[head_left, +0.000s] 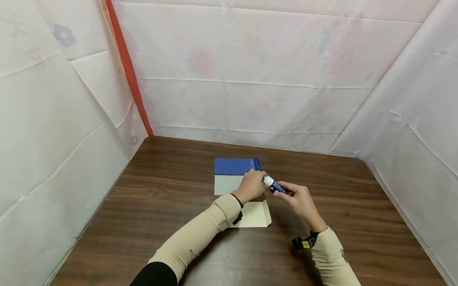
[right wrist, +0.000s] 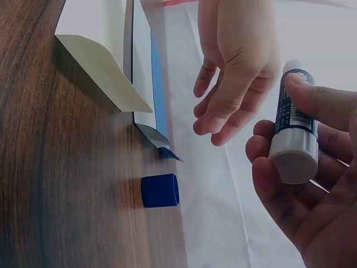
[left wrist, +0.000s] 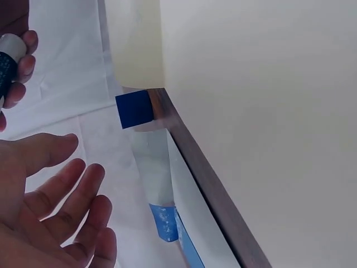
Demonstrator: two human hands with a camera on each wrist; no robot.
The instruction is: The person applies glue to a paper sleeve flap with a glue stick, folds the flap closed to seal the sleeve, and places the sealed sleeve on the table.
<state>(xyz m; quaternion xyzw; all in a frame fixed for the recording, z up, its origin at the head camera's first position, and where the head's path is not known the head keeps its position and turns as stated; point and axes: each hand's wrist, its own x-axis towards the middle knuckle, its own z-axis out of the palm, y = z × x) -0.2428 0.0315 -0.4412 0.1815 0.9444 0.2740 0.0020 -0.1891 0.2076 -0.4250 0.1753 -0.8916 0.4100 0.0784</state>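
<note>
My right hand (head_left: 300, 198) holds a glue stick (head_left: 277, 185), white-ended with a dark blue label, between thumb and fingers; it is large in the right wrist view. Just left of it is my left hand (head_left: 251, 186), its fingers loosely bent and nothing in them in the left wrist view. Under and behind that hand lies an envelope-like paper (head_left: 229, 184), pale grey with a blue upper part. Whitish smears mark its blue flap (left wrist: 164, 220) at the right end. A short blue cap (right wrist: 160, 191) sits on the table beside the papers, hidden in the head view.
A cream envelope-like paper (head_left: 254, 214) with a raised right flap lies nearer me, partly under my left forearm. The dark wood table (head_left: 161, 178) is bounded by white sheeting (head_left: 286, 99) at the back and both sides. A red strip (head_left: 130, 75) runs down the back left corner.
</note>
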